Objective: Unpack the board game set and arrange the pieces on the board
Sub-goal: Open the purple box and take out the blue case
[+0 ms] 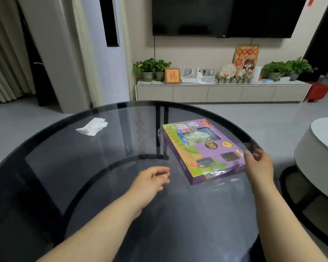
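Note:
A flat purple and green board game box (pixel 201 148), still in clear shrink wrap, lies on the round dark glass table (pixel 102 167) toward its right side. My right hand (pixel 258 163) is at the box's near right corner, its fingers curled against the edge; whether they grip the box or the wrap is unclear. My left hand (pixel 150 181) hovers over the glass just left of the box's near end, fingers loosely curled and holding nothing. The board and pieces are hidden inside the box.
A crumpled white tissue (pixel 92 126) lies at the table's far left. A second round table with a pale top (pixel 322 137) stands close on the right. Beyond are a TV cabinet (pixel 222 91) with potted plants and a wall TV.

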A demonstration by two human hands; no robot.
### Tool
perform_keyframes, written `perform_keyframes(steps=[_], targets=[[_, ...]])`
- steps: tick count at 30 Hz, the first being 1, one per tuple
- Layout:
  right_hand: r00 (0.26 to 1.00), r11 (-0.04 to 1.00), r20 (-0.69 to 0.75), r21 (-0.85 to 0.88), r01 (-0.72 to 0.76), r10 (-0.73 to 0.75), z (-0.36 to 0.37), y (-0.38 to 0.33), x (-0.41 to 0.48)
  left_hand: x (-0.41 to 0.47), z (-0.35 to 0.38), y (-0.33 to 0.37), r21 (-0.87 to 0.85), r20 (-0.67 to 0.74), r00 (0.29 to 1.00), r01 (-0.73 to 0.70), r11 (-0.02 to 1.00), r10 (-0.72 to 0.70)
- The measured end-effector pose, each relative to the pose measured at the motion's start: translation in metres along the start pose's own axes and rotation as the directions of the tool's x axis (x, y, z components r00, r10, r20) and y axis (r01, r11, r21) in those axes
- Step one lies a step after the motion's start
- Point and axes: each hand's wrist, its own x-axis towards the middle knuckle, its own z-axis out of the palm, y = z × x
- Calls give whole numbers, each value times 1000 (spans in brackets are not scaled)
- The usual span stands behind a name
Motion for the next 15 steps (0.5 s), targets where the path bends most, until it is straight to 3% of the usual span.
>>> perform_keyframes(steps=[3, 9, 15], targets=[[996, 1000, 84, 6, 17, -17, 3, 10, 10, 22, 19, 7, -72, 18, 1000, 22, 997, -20], [993, 1000, 114, 11, 16, -17, 5, 16, 7, 46, 31, 13, -141, -14, 998, 54, 989, -56], [993, 1000, 120, -26, 19, -15, 2, 18, -15, 53, 13, 19, -207, 52, 977, 214, 955, -207]])
